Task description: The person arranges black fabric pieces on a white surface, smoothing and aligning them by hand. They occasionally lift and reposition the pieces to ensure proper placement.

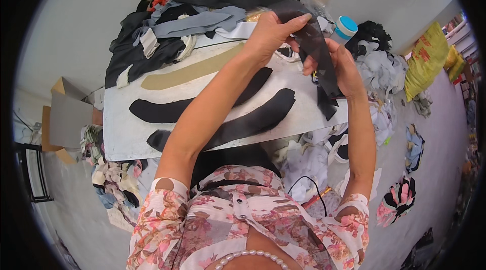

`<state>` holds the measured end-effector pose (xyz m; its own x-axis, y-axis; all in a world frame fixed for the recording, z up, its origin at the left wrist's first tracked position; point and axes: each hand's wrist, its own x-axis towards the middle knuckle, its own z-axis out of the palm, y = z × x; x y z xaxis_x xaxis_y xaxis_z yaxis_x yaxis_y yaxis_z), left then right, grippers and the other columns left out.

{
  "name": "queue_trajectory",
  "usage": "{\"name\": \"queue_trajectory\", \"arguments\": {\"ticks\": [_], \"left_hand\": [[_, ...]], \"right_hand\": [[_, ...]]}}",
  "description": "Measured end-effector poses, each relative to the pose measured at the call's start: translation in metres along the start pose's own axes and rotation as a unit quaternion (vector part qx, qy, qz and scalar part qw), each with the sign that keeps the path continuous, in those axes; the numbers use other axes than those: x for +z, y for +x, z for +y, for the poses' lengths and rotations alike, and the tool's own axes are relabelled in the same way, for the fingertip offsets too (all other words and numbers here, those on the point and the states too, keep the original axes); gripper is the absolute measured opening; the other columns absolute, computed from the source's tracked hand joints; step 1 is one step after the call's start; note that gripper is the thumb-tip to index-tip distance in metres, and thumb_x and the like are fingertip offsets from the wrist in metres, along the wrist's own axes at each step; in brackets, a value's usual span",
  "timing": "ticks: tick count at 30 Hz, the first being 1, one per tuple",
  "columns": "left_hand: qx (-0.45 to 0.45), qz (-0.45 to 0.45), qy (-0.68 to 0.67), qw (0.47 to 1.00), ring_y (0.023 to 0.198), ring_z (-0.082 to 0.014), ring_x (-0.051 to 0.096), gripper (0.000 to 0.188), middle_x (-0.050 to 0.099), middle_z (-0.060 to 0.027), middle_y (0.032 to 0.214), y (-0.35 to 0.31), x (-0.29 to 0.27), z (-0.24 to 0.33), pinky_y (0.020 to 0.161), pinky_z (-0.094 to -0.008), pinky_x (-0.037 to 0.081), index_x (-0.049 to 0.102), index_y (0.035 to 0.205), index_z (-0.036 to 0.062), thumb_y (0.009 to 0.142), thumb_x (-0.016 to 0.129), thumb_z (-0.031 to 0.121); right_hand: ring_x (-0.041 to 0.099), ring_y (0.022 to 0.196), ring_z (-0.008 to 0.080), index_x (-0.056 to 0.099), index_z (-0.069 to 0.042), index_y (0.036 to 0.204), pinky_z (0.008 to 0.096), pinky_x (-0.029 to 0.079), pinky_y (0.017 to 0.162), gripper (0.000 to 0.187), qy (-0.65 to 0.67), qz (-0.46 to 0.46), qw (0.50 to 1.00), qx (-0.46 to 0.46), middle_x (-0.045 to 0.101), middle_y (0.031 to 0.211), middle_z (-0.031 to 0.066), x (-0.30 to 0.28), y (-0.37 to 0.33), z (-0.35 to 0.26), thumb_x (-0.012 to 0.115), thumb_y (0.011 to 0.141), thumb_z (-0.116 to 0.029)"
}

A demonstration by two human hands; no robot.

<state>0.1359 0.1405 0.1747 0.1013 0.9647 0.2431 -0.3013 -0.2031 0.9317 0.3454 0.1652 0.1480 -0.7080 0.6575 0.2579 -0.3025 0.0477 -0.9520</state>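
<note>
A dark, slightly sheer strip of fabric (317,47) hangs between my hands above the far right of the white table (124,141). My left hand (268,34) pinches its upper part, the thumb lying across the cloth. Lower down, my right hand (349,70) has its fingers around the strip's right edge. A curved tan fabric piece (174,76) lies flat on the table. Nearer to me are a curved black piece (164,111) and another black piece (260,117), both partly covered by my left forearm. A small dark scrap (326,107) lies beneath the strip's lower end.
Black cloth (144,37) and grey fabric (202,22) are heaped along the table's far side. A white tub with a blue lid (346,27) stands at the back right. White scraps (382,70) pile up to the right, near a yellow sack (426,62). An open cardboard box (71,118) is at left.
</note>
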Motion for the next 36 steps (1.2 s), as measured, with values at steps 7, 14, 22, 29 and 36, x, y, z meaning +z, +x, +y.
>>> {"name": "queue_trajectory", "arguments": {"ticks": [7, 14, 22, 29, 36], "left_hand": [[-0.006, -0.007, 0.118, 0.993, 0.062, -0.0092, 0.058, 0.025, 0.068, -0.0035, 0.083, -0.030, -0.033, 0.047, 0.048, -0.0224, 0.045, 0.069, 0.100, 0.0011, 0.089, 0.071, 0.024], [0.004, 0.098, 0.159, 0.982, 0.068, -0.0078, 0.060, 0.027, 0.068, -0.0031, 0.086, -0.102, -0.095, 0.050, 0.049, -0.0211, 0.046, 0.067, 0.111, 0.0020, 0.090, 0.071, 0.018], [-0.081, 0.327, 0.084, 0.938, 0.055, -0.0078, 0.054, 0.025, 0.066, -0.0034, 0.085, -0.242, -0.147, 0.015, 0.049, -0.0213, 0.044, 0.068, 0.101, -0.0022, 0.093, 0.067, 0.021], [-0.110, 0.502, 0.161, 0.843, 0.050, -0.0066, 0.054, 0.027, 0.063, -0.0018, 0.068, -0.317, -0.221, 0.006, 0.041, -0.0199, 0.037, 0.069, 0.095, -0.0030, 0.087, 0.073, 0.022], [-0.146, 0.548, 0.376, 0.733, 0.055, -0.0095, 0.058, 0.027, 0.064, -0.0013, 0.064, -0.328, -0.283, -0.008, 0.050, -0.0237, 0.042, 0.070, 0.084, 0.0027, 0.085, 0.073, 0.029]], "right_hand": [[0.068, 0.085, 0.0234, 0.051, 0.008, 0.128, 0.0337, 0.055, 0.082, 0.053, 0.005, -0.043, 0.999, 0.030, 0.067, 0.097, 0.0171, 0.029, 0.025, 0.009, 0.044, 0.099, -0.037], [0.061, 0.092, 0.0095, 0.057, 0.002, 0.117, 0.0225, 0.048, 0.082, 0.037, -0.058, -0.017, 0.996, 0.067, 0.065, 0.101, 0.0053, 0.064, 0.021, 0.027, 0.068, 0.083, -0.004], [0.044, 0.064, 0.0006, 0.059, -0.001, 0.113, 0.0174, 0.034, 0.059, 0.039, -0.161, -0.109, 0.963, 0.188, 0.052, 0.071, -0.0075, 0.135, 0.010, 0.080, 0.074, 0.076, 0.000], [0.043, 0.062, 0.0025, 0.059, -0.002, 0.113, 0.0192, 0.036, 0.058, 0.039, -0.182, -0.158, 0.948, 0.208, 0.054, 0.067, -0.0049, 0.190, 0.041, 0.133, 0.074, 0.077, 0.001], [0.041, 0.055, 0.0118, 0.061, -0.004, 0.112, 0.0254, 0.039, 0.057, 0.036, -0.328, -0.174, 0.916, 0.153, 0.047, 0.059, 0.0028, 0.219, 0.073, 0.151, 0.072, 0.078, -0.004]]}}
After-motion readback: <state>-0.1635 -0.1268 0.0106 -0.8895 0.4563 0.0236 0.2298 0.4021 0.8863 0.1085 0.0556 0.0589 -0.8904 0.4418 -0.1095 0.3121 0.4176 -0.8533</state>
